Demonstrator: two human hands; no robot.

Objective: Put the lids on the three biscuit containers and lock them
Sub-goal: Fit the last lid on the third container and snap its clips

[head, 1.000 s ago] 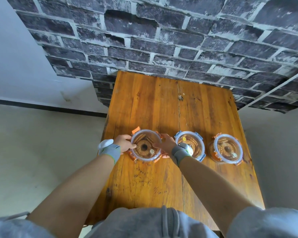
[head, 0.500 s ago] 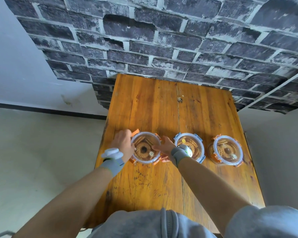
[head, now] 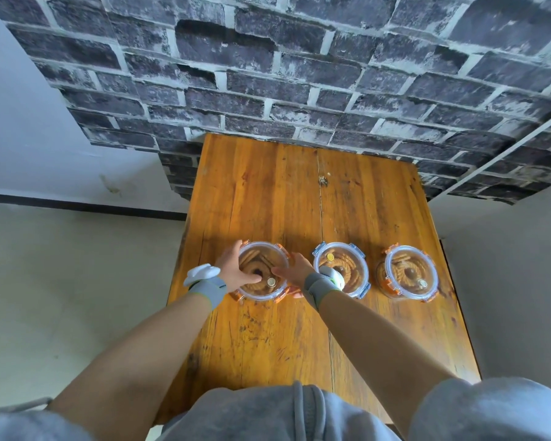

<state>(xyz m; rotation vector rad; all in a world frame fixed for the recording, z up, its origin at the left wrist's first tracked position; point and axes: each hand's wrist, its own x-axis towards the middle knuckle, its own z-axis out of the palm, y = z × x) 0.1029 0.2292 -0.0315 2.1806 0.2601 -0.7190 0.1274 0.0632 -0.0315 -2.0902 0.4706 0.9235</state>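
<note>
1. Head view looks down on a wooden table (head: 268, 198) that stands with its far edge against a dark brick wall (head: 299, 74).
2. Three round biscuit containers stand in one row across the table, all with clear lids on: the left container (head: 261, 272) with orange clips, the middle container (head: 341, 268) with blue clips, and the right container (head: 409, 273) with orange clips.
3. The left container is near the left edge of the table; the right container is near the right edge.
4. Between the row and the wall the table top is bare wood, and between the row and the person's body it is also bare.
5. The left hand (head: 233, 270) lies against the left side of the left container, with the thumb over the lid and the fingers curved around the far rim.
6. The right hand (head: 291, 272) presses on the right side of the same container, in the gap before the middle container, with the fingers bent down over the rim.
7. Both hands are closed against this container from opposite sides.
8. Both wrists wear grey bands with white devices, and the bare forearms reach forward from grey sleeves.
</note>
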